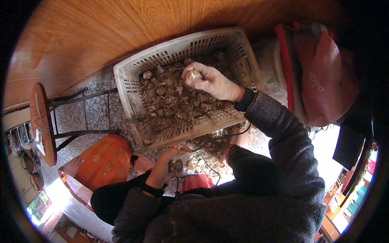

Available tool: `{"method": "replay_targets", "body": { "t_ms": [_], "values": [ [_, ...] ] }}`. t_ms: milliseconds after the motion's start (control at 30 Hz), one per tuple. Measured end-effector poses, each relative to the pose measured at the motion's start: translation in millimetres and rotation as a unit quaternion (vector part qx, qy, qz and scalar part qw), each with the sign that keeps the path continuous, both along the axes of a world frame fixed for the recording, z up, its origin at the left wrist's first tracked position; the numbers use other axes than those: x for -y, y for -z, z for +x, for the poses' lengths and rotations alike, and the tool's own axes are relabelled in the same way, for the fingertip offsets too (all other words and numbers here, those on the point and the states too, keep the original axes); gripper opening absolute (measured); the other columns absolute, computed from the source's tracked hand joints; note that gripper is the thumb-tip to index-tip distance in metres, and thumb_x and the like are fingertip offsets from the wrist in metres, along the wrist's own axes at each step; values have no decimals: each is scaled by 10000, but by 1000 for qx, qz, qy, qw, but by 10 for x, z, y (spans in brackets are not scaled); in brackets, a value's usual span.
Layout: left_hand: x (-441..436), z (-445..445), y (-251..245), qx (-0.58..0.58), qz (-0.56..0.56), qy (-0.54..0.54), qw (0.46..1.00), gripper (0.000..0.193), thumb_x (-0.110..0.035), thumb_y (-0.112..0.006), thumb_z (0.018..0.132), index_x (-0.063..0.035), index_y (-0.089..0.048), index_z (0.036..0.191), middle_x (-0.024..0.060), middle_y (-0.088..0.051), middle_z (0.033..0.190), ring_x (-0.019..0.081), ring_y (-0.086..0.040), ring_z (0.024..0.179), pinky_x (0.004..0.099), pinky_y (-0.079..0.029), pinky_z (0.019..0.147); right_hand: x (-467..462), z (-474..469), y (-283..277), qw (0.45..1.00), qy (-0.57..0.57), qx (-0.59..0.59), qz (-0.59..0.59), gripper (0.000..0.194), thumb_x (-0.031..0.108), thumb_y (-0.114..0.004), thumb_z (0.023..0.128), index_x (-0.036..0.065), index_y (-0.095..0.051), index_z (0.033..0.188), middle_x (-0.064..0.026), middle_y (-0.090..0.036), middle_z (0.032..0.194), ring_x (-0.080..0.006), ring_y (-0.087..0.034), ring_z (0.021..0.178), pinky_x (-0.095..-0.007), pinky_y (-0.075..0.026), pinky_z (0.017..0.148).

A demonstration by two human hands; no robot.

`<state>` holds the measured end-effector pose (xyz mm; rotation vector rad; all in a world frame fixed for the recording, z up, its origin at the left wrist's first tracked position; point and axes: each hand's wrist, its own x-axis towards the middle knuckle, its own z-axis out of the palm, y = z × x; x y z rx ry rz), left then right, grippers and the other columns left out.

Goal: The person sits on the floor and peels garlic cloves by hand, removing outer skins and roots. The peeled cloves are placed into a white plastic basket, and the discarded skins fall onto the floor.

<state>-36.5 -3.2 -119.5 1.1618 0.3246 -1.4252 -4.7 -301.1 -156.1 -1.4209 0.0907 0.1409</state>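
A white plastic crate (127, 104) with slotted sides sits in front of me, soiled with brown dirt. Inside lies a heap of small brown bulbs (170, 91) mixed with loose dry skins. Over the heap my right hand (217, 83) has its fingers closed around a pale, cleaner-looking bulb (194, 75). Closer to my body, outside the crate's near edge, my left hand (161, 171) holds a dark brown bulb (175, 167). Pale papery skin (184, 156) shows beside that bulb and partly covers it.
Shed skins (203, 164) litter the floor between my legs, where a thin black cord (217, 173) hangs. An orange bag (103, 164) stands left, near a round-topped wooden stool (42, 127) lying on its side. A dark red bag (325, 82) is right. A wooden panel (121, 27) rises behind the crate.
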Motion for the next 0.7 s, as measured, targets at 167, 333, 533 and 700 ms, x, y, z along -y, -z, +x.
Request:
{"method": "replay_targets", "body": {
  "t_ms": [167, 333, 533, 700],
  "values": [
    [-24, 2, 25, 1, 3, -1, 1000, 416, -391, -477, 907, -49, -611, 1101, 54, -620, 899, 138, -606, 758, 256, -474, 586, -21, 22, 138, 995, 74, -64, 33, 141, 105, -691, 866, 116, -557, 910, 98, -501, 774, -9, -453, 725, -187, -390, 667],
    [-36, 15, 26, -11, 8, -5, 1000, 410, -383, -476, 907, -51, -613, 1105, 53, -624, 900, 138, -608, 755, 253, -467, 572, -94, 60, 156, 995, 98, 3, 8, 188, 99, -741, 824, 110, -569, 898, 94, -510, 787, -10, -466, 745, -187, -394, 682],
    [-33, 17, 20, -10, -4, -4, 1000, 397, -374, -484, 905, -53, -613, 1099, 58, -626, 894, 143, -608, 760, 259, -471, 589, -66, 74, 33, 996, 68, -38, 40, 256, 319, -701, 874, 94, -578, 863, 48, -526, 747, -44, -481, 699, -225, -416, 621],
    [-41, 17, 19, -15, -1, 1, 1000, 400, -374, -485, 906, -43, -608, 1094, 64, -619, 915, 150, -601, 774, 270, -481, 649, 182, 75, 81, 977, 28, -212, -5, 616, 656, -403, 929, 96, -615, 785, 37, -472, 651, -79, -411, 576, -242, -365, 522]
  ]
}}
